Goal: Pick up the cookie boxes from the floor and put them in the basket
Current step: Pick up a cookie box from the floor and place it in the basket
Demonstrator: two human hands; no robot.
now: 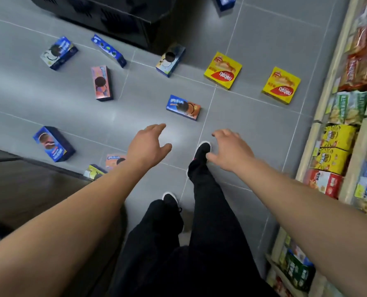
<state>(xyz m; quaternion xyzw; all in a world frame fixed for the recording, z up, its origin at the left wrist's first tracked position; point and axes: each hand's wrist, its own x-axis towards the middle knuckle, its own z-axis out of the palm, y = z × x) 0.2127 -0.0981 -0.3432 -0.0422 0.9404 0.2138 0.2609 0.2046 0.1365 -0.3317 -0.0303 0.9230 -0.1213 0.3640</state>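
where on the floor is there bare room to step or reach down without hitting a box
Bare tile lies under both hands, left hand and right hand, up to the blue-orange box. Another open strip runs between the yellow boxes and the shelf. The upper left is crowded.

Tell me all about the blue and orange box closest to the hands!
The blue and orange box is a flat cardboard cookie box lying face up on the grey floor. Its left half is blue with white writing, its right half orange, and a dark round cookie is pictured in the middle. It looks closed and undented. It lies slightly slanted, just beyond both hands; nothing touches it but the floor.
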